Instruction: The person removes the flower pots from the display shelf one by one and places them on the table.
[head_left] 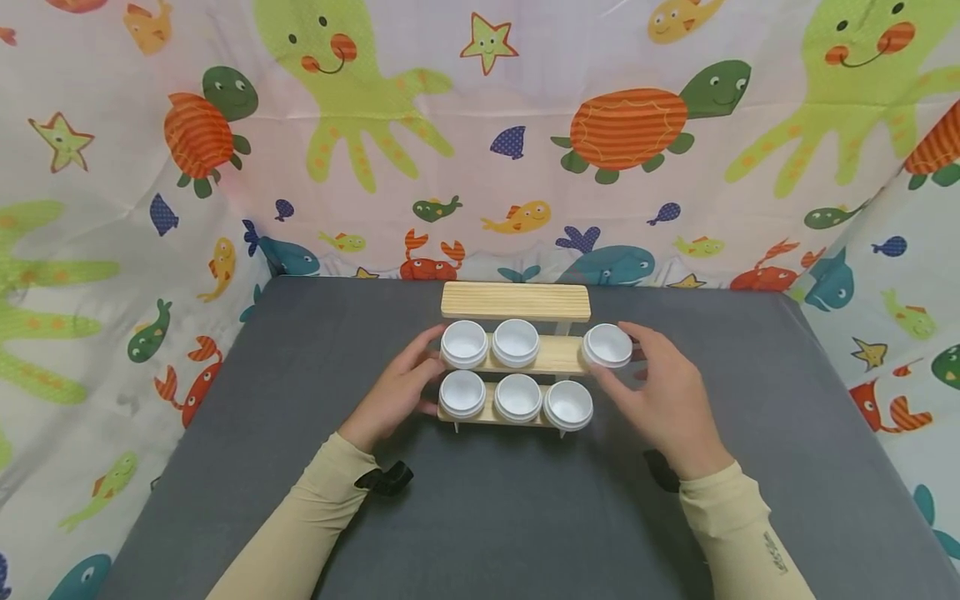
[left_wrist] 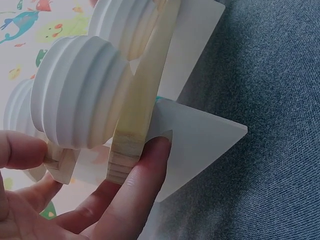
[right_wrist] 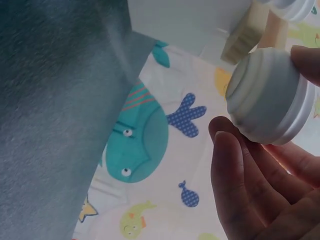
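A three-tier wooden rack (head_left: 514, 301) carries small white ribbed cups. Two white cups (head_left: 516, 342) sit on the middle tier's left and centre; three white cups (head_left: 517, 397) line the bottom tier. My left hand (head_left: 399, 385) grips the rack's left side, its thumb and fingers on the wooden tier ends (left_wrist: 126, 145). In my right hand (head_left: 667, 396), another white cup (right_wrist: 270, 95) is pinched between thumb and fingers. That cup overlaps the right end of the middle tier in the head view, and in the right wrist view it appears beside the tier's end.
The rack stands on a grey cloth-covered table (head_left: 480, 517). Behind and at both sides hangs a curtain (head_left: 465, 150) printed with sea animals. White support panels (left_wrist: 200, 135) hold up the tiers. Dark straps (head_left: 386, 479) are at the wrists.
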